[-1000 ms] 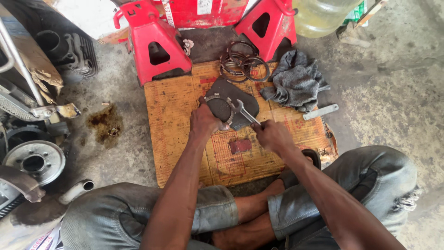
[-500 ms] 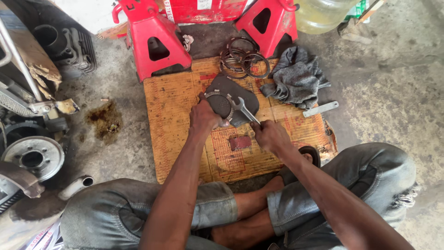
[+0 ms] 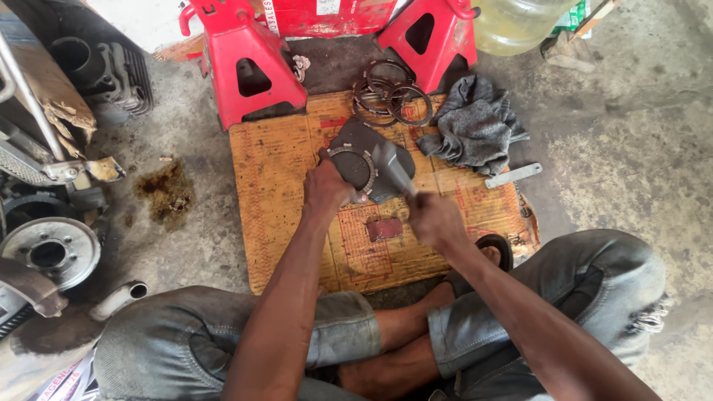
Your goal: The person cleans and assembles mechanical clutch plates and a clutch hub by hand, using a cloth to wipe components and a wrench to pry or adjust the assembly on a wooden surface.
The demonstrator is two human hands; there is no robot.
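I sit cross-legged at a flattened cardboard sheet on the floor. My left hand presses down a toothed metal ring plate that lies on a dark grey sheet. My right hand grips a flat metal tool, blurred, its blade over the ring's right side. A small rusty rectangular block lies on the cardboard between my hands.
Several more ring plates are stacked at the cardboard's far edge, beside a grey rag. A silver flat tool lies right of it. Two red jack stands stand behind. Engine parts sit at left; a clear jug at top.
My right hand has moved the tool across the ring plate, and the tool is now blurred. My left hand stays on the ring.
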